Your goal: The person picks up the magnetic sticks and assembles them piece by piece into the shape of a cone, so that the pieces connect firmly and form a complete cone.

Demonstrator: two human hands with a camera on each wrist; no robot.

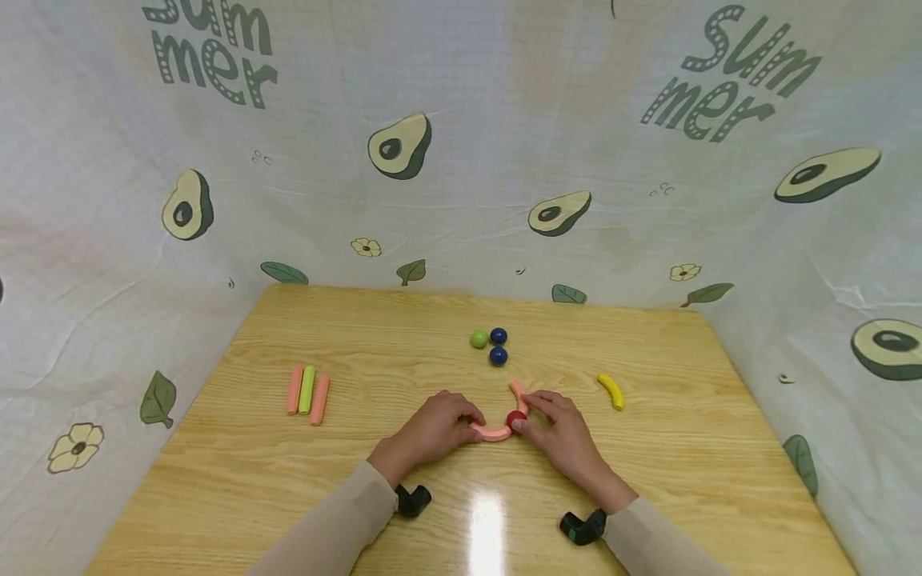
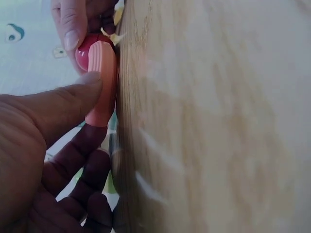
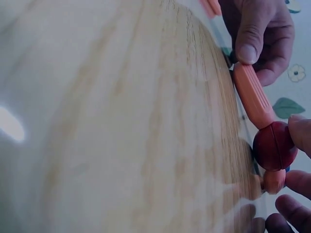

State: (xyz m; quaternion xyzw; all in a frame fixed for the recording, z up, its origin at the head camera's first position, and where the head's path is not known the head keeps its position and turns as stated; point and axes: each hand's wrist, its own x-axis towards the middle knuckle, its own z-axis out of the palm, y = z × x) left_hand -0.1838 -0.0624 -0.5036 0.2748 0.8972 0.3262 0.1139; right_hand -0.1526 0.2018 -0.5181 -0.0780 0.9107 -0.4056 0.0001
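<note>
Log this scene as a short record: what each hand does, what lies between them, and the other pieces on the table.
left hand: pinches near curved pink rod
right hand: thumb on red ball, finger touching far curved pink rod
between hands: both curved rods meet the red ball
beyond hands: green ball, two blue balls
left side: two straight pink rods, straight yellow-green rod between them
right side: curved yellow rod
surface: wood-grain table

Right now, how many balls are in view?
4: a green ball, a blue ball beside it, another blue ball just nearer, and a red ball touching the right hand. Others may be hidden.
</note>
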